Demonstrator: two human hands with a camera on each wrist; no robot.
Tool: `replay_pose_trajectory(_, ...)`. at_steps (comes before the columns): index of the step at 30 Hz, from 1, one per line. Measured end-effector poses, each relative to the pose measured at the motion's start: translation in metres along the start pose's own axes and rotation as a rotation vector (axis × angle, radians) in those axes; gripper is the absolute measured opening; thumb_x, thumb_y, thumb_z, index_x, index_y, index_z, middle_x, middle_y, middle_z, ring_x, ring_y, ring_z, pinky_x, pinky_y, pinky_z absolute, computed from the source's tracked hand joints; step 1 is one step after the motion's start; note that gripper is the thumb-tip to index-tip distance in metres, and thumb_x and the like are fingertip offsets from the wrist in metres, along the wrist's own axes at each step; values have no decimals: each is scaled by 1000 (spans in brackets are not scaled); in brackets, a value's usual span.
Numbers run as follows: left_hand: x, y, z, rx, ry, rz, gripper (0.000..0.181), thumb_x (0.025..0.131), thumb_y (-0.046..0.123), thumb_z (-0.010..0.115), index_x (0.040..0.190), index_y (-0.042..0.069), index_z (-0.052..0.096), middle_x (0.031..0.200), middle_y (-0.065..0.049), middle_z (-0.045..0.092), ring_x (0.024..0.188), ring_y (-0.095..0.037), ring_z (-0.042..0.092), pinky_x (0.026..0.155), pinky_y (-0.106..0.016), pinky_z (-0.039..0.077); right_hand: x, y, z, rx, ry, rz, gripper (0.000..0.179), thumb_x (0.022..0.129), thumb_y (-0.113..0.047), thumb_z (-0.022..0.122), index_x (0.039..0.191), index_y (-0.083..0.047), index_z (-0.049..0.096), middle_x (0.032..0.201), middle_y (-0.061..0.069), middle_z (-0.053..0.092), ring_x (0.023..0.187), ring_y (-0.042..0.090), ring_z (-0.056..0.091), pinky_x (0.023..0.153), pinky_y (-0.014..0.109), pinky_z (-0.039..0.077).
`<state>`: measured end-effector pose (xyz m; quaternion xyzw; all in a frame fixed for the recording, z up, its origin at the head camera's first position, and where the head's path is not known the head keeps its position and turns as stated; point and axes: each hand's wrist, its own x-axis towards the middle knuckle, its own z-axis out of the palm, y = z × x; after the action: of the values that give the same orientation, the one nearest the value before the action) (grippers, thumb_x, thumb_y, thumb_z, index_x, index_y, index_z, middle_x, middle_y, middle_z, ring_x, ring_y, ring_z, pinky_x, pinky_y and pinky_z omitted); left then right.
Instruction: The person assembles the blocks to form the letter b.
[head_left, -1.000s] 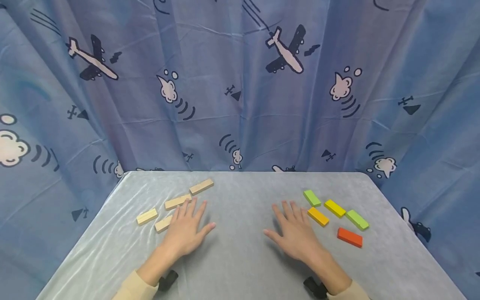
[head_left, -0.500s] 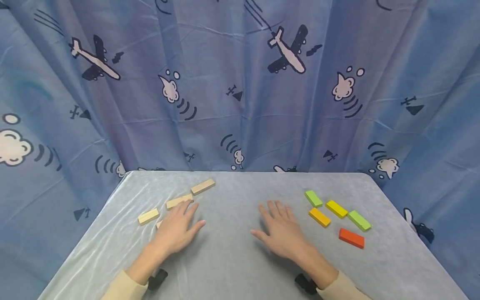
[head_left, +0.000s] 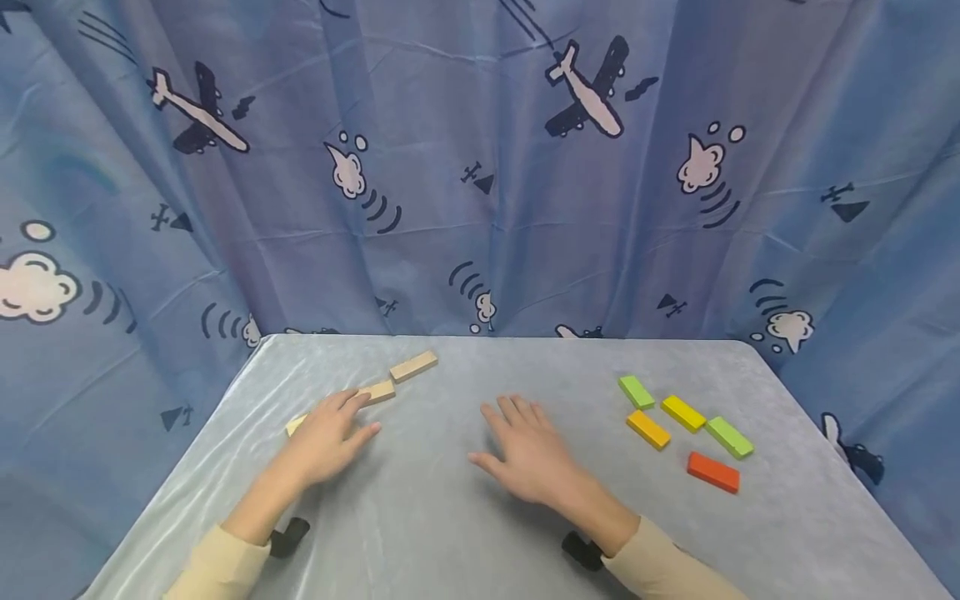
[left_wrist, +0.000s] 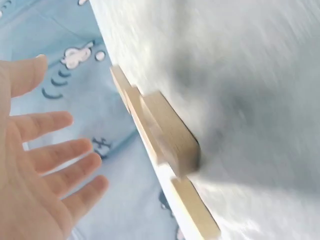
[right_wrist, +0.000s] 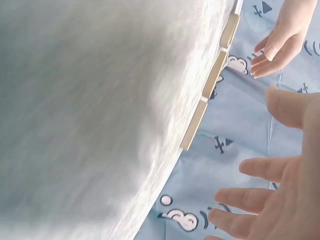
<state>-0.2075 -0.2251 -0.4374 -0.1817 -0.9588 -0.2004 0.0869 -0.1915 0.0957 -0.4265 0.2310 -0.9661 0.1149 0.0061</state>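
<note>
My left hand [head_left: 326, 442] hovers over the plain wooden blocks on the left, fingers spread loosely and holding nothing. It hides one block and covers part of the middle block [head_left: 381, 391] and the left block [head_left: 294, 425]; the far block [head_left: 414, 367] shows whole. In the left wrist view, the wooden blocks [left_wrist: 172, 135] stand beyond the extended fingers [left_wrist: 70, 152], with a gap between. My right hand [head_left: 528, 454] is held palm down above the middle of the table, fingers extended, with nothing in it. The right wrist view shows its fingers [right_wrist: 245, 200] apart from any block.
On the right lie several painted blocks: two green blocks [head_left: 636, 392], a yellow block [head_left: 683, 413], an orange block [head_left: 648, 430] and a red block [head_left: 713, 472]. A pale cloth covers the table [head_left: 420, 533]. Behind it hangs a blue curtain [head_left: 480, 167] printed with planes.
Both hands have drifted left. The left hand has passed further over the wooden blocks, and the right hand has moved away from the painted ones. The blocks keep their arrangement.
</note>
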Motion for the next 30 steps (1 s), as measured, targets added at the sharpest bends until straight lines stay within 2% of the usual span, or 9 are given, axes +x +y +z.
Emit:
replay_pose_trajectory(6, -3, -21, -7, -11, 27, -17, 51, 100, 28, 65, 138, -5, 57, 138, -27, 56, 130, -48, 49, 109, -62, 38, 14, -16, 1, 7, -16, -52, 74, 100, -57, 53, 154, -8, 43, 157, 22, 39, 147, 41, 32, 120, 57, 23)
replay_pose_trajectory(15, -9, -53, -18, -79, 23, -56, 48, 100, 23, 64, 135, -8, 57, 136, -30, 56, 128, -51, 49, 109, -65, 35, 36, -43, 4, 43, 21, -105, 69, 100, -54, 55, 152, -9, 46, 153, 18, 46, 145, 36, 38, 120, 50, 29)
replay_pose_trajectory(23, -12, -70, -17, -136, 22, -112, 42, 100, 22, 64, 131, -6, 61, 131, -28, 60, 125, -50, 52, 107, -64, 38, 51, -61, 8, 152, 115, -161, 57, 100, -44, 60, 144, -8, 55, 140, 10, 59, 133, 28, 51, 113, 44, 39)
replay_pose_trajectory(30, -14, -82, -12, -173, 17, -142, 41, 99, 22, 66, 126, -9, 64, 123, -28, 65, 114, -48, 60, 100, -62, 45, 62, -75, 13, 220, 99, -171, 53, 99, -41, 61, 142, -9, 58, 137, 9, 62, 131, 27, 54, 112, 42, 41)
